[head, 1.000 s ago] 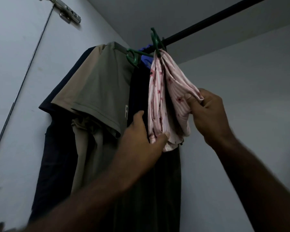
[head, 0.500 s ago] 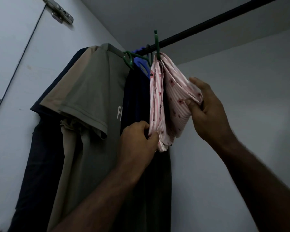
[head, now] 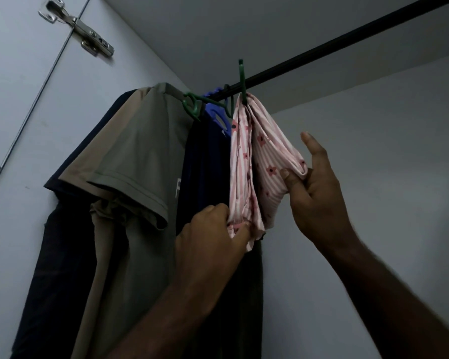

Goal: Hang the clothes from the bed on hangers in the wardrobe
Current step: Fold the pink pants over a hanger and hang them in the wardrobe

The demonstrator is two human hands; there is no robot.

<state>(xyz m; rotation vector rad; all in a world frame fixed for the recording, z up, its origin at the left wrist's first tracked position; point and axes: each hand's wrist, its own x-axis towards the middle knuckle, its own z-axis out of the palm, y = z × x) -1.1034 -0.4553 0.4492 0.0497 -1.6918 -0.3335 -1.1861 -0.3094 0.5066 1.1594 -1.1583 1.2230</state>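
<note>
Pink garment: we see the pink garment (head: 270,161), striped and flower-printed, hanging at the right end of the row of clothes in the wardrobe.
Green hanger: only the hook of the green hanger (head: 241,79) shows, over the black rod (head: 322,50); its body is buried in the folds.
Left hand: the left hand (head: 208,244) grips the garment's lower hem with curled fingers; the fingertips are hidden behind the cloth.
Right hand: the right hand (head: 314,187) pinches the garment's right fold between thumb and fingers, with 1 finger pointing up.
Neighbours: a navy garment (head: 208,156) on a blue hanger (head: 218,115) hangs just beside it, then an olive T-shirt (head: 140,164).
Hard to tell: in the dim light, we cannot count the darker clothes behind the T-shirt; their lower ends are cut off.
Door: a metal hinge (head: 75,29) sits at top left.
</note>
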